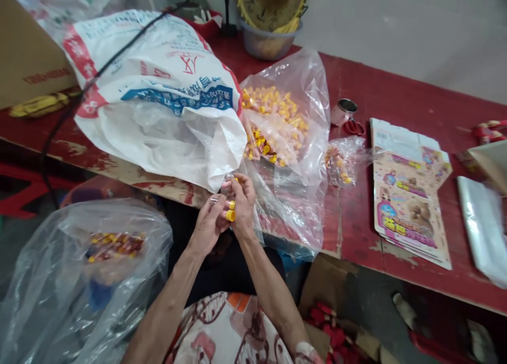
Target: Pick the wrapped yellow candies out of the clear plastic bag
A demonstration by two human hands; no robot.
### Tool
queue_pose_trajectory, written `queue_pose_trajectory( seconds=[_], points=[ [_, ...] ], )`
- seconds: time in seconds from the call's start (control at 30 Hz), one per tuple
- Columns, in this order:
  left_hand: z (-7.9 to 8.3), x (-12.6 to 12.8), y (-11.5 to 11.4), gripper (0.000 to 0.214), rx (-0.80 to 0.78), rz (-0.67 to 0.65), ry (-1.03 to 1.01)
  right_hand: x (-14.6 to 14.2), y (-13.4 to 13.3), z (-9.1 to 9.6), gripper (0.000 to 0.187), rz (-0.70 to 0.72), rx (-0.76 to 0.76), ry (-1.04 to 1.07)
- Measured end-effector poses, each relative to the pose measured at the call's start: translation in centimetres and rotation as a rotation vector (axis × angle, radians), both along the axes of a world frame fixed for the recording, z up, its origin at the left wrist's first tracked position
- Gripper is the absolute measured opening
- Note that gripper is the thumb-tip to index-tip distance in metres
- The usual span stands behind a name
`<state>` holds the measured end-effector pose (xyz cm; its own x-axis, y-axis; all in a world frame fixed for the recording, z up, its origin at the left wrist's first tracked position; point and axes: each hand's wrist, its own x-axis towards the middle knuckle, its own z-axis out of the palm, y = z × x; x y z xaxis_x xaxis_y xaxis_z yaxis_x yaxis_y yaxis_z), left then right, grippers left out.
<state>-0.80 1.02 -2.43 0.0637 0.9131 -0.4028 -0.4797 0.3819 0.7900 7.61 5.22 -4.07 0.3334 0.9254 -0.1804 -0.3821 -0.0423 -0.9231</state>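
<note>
Just off the table's front edge, my left hand (209,220) is closed around small clear tubes with yellow caps (230,215). Close beside it, my right hand (243,197) has its thumb and fingers pinched on another small yellow-and-clear tube (233,181). Both hands almost touch in front of my lap. Behind them, a clear plastic bag (317,89) holds many loose yellow-capped pieces (273,110). A large white printed sack (170,78) lies to the left, its open mouth near my hands. At lower left, another clear bag (154,232) contains more yellow-capped tubes (114,246).
A small bag of pieces (340,163), a metal cup (344,110) and red-handled scissors (354,127) lie right of the big bag. Flat printed cartons (407,195) and clear plastic sleeves (485,229) rest farther right. A black cable (99,71) crosses the sack.
</note>
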Motion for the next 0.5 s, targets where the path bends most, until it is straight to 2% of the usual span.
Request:
queue_pose_trajectory(
  seconds=[0.07, 0.13, 0.27, 0.33, 0.4, 0.5],
  points=[
    [-0.2, -0.3, 0.0, 0.062, 0.038, 0.002, 0.098, 0.1, -0.2, -0.5, 0.03, -0.045, 0.051, -0.145],
    [-0.7, -1.0, 0.3, 0.051, 0.134, 0.029, 0.314, 0.8, -0.4, -1.4, 0.027, -0.092, 0.096, -0.356],
    [-1.9, -2.2, 1.5, 0.019, 0.406, 0.124, 0.975, 2.2, -0.6, -3.0, 0.023, -0.13, 0.199, -0.685],
    [-2.2, -2.3, 2.1, 0.009, 0.495, 0.078, 1.252, 2.5, -0.6, -3.5, 0.022, -0.122, 0.242, -0.738],
    [-2.4, -2.2, 2.6, 0.006, 0.547, -0.023, 1.407, 2.5, -0.7, -3.7, 0.023, -0.106, 0.247, -0.756],
    [-2.4, -2.2, 2.9, 0.005, 0.635, -0.063, 1.431, 2.5, -0.9, -3.8, 0.029, -0.105, 0.205, -0.752]
  ],
)
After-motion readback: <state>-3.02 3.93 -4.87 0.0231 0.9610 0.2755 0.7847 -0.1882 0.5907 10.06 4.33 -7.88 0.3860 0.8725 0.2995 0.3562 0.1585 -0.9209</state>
